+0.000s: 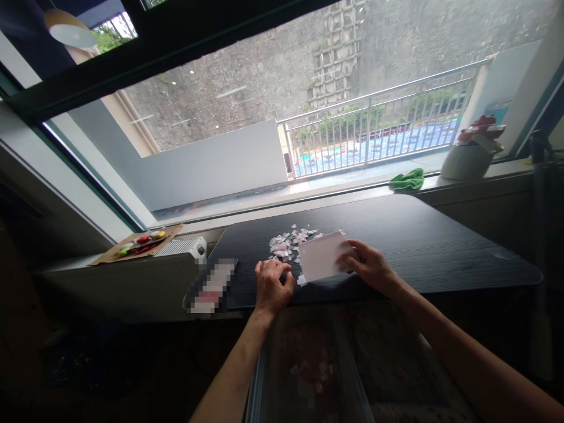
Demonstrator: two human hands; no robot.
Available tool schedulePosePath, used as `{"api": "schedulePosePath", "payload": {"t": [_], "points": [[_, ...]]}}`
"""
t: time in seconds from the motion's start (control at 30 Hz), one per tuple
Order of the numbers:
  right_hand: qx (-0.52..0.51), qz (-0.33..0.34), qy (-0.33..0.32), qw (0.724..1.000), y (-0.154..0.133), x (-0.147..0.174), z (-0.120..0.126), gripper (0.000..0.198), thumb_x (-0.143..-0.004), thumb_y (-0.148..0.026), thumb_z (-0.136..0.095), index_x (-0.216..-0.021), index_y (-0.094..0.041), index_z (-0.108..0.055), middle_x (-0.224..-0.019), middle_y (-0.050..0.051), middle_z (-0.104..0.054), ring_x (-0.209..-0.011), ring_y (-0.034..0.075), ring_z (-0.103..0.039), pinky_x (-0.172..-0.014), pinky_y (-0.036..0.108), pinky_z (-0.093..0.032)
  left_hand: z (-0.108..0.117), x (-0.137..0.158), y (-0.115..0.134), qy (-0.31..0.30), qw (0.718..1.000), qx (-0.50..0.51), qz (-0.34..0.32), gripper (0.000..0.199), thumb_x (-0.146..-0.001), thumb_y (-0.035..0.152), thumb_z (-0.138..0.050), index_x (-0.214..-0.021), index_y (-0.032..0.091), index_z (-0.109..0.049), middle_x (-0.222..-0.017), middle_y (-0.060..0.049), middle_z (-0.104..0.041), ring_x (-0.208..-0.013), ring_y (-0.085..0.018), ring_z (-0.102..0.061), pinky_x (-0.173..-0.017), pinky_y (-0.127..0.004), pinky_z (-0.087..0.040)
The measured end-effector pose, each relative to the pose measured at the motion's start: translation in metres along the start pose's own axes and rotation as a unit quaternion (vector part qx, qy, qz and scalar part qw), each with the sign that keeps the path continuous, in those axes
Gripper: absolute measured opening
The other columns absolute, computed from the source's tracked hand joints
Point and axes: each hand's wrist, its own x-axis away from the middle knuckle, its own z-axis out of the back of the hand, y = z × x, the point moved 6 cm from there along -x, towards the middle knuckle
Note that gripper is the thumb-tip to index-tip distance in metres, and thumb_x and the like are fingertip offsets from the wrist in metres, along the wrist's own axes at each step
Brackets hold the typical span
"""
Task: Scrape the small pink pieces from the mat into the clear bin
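My right hand (368, 264) grips a white rectangular card (324, 255) by its right end, thumb on the near face. The card is held tilted over the dark table, and its right end is slightly blurred. Behind and left of it lies a loose pile of small whitish plastic-looking pieces (284, 244), some partly hidden by the card. My left hand (273, 285) rests at the table's near edge, just in front of the pile, with its fingers curled in toward the thumb. What those fingers hold, if anything, is hidden. A small white piece (302, 280) sits below the card's lower left corner.
The dark wooden table (440, 247) stands against a window sill. Below its near edge is a clear plastic bin (259, 382) with scattered bits inside. A pixelated phone-like object (214, 288) is at left. A green cloth (408, 180) and a white jug (467, 158) occupy the sill.
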Motion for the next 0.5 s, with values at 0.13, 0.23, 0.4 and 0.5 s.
{"api": "schedulePosePath", "payload": {"t": [0.13,0.23,0.4,0.5], "points": [[0.065,0.012,0.104,0.992,-0.006,0.004,0.019,0.032,-0.068,-0.026,-0.056,-0.097,-0.016,-0.064,-0.080,0.003,-0.069,-0.069,0.017,-0.063,-0.061,0.029,-0.053,0.000,0.000,0.000,-0.001,1.000,0.002,0.004,0.013,-0.076,0.018,-0.054,-0.082,0.022,-0.065,-0.087,-0.003,-0.065,-0.095,-0.023,-0.058,-0.107,-0.053,-0.028],[0.070,0.006,0.145,0.987,-0.006,0.005,0.024,0.036,-0.069,-0.029,-0.056,-0.101,-0.016,-0.063,-0.082,0.005,-0.069,-0.069,0.018,-0.063,-0.061,0.030,-0.053,0.000,0.000,0.001,-0.002,1.000,0.002,0.006,0.013,-0.076,0.018,-0.054,-0.082,0.022,-0.065,-0.088,-0.003,-0.065,-0.095,-0.023,-0.058,-0.107,-0.053,-0.028],[0.032,0.000,0.068,0.997,0.000,0.003,0.013,0.043,-0.069,-0.035,-0.059,-0.108,-0.016,-0.060,-0.082,0.005,-0.070,-0.071,0.021,-0.066,-0.064,0.034,-0.055,-0.001,-0.001,0.000,-0.002,1.000,-0.001,0.008,0.013,-0.075,0.018,-0.054,-0.081,0.022,-0.065,-0.086,-0.003,-0.065,-0.095,-0.022,-0.058,-0.107,-0.052,-0.029],[0.058,0.014,0.089,0.994,-0.003,0.004,0.016,0.034,-0.068,-0.030,-0.058,-0.099,-0.017,-0.063,-0.080,0.004,-0.069,-0.071,0.020,-0.065,-0.066,0.033,-0.055,-0.001,0.000,0.000,0.000,1.000,-0.002,0.005,0.013,-0.075,0.018,-0.054,-0.081,0.022,-0.065,-0.086,-0.003,-0.065,-0.094,-0.022,-0.058,-0.107,-0.052,-0.029]]}}
